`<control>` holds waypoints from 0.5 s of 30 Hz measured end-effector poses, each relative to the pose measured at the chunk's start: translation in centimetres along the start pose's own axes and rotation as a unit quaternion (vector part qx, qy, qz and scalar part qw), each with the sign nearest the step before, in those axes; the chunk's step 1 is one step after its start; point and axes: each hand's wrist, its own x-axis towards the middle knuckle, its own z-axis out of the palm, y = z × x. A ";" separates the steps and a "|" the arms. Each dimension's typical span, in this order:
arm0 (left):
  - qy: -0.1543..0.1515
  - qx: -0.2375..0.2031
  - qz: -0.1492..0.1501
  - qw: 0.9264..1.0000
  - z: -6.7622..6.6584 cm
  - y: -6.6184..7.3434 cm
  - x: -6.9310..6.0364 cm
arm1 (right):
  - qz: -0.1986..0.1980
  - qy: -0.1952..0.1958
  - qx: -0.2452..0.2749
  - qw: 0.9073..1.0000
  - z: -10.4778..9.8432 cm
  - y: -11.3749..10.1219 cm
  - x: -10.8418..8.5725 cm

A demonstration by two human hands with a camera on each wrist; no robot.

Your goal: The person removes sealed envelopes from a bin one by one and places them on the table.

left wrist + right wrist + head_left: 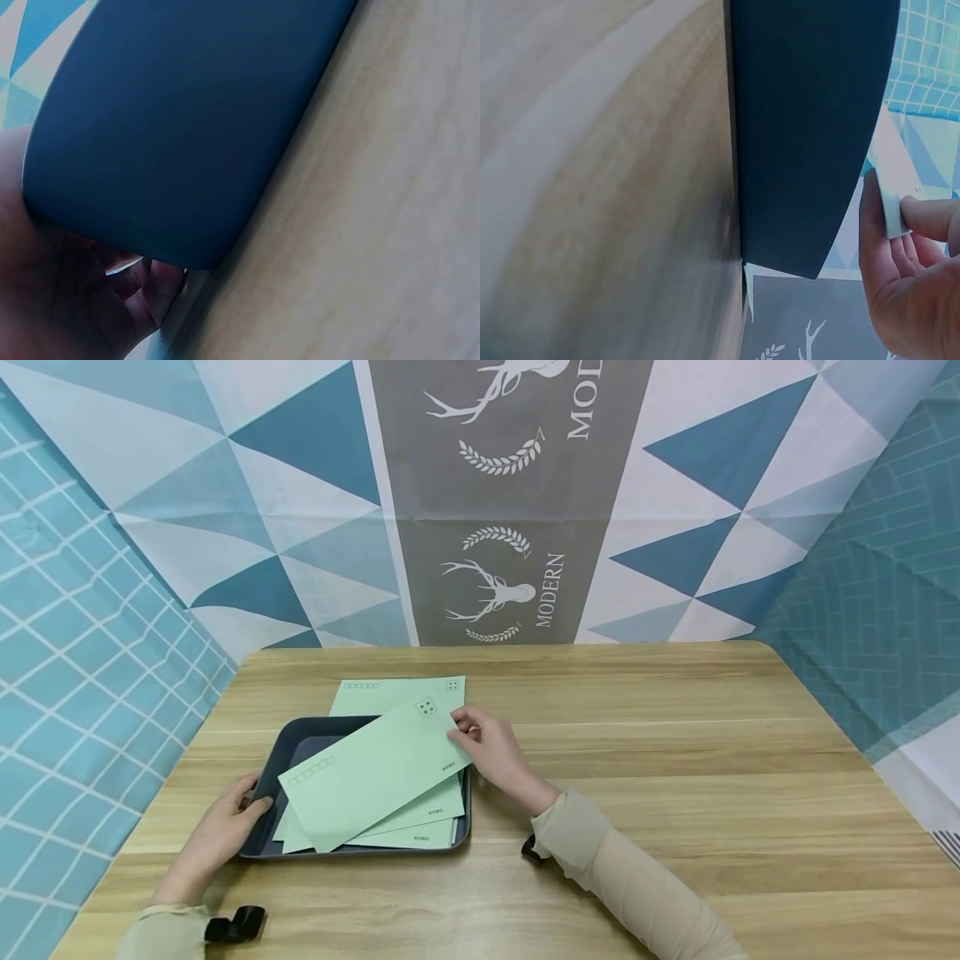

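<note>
In the head view, my right hand (493,750) pinches a pale green envelope (378,768) by its right end between thumb and fingers. The envelope is held slanted over a dark blue-grey tray (262,831). Several more green envelopes (431,810) lie fanned inside the tray, partly covered by the held one. My left hand (217,827) grips the tray's left side, thumb over the rim. The left wrist view shows the tray's outer wall (180,135) with the fingers at its corner. In the right wrist view, the held envelope (892,180) appears nearly edge-on between thumb and fingers.
Another green envelope (375,696) lies on the wooden table (637,760) behind the tray, partly hidden by it. A patterned cloth backdrop (495,502) rises behind the table. Black wrist straps (236,925) show at the sleeves.
</note>
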 end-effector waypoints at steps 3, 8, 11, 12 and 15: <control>-0.004 0.000 -0.001 1.000 0.0 -0.1 0.0 | 0.008 -0.003 0.012 1.000 -0.2 0.1 -0.1; -0.006 -0.003 -0.002 1.000 0.0 -0.2 -0.1 | 0.016 -0.002 0.029 0.999 -0.5 0.3 0.0; -0.008 -0.004 -0.004 1.000 0.0 -0.2 0.0 | 0.019 0.004 0.045 0.999 -0.7 0.5 0.0; -0.008 -0.003 -0.005 1.000 0.0 -0.2 0.0 | 0.022 0.006 0.053 0.998 -0.8 0.6 0.0; -0.011 -0.005 -0.010 1.000 -0.1 -0.2 0.1 | 0.035 0.012 0.075 0.997 -1.1 0.7 0.1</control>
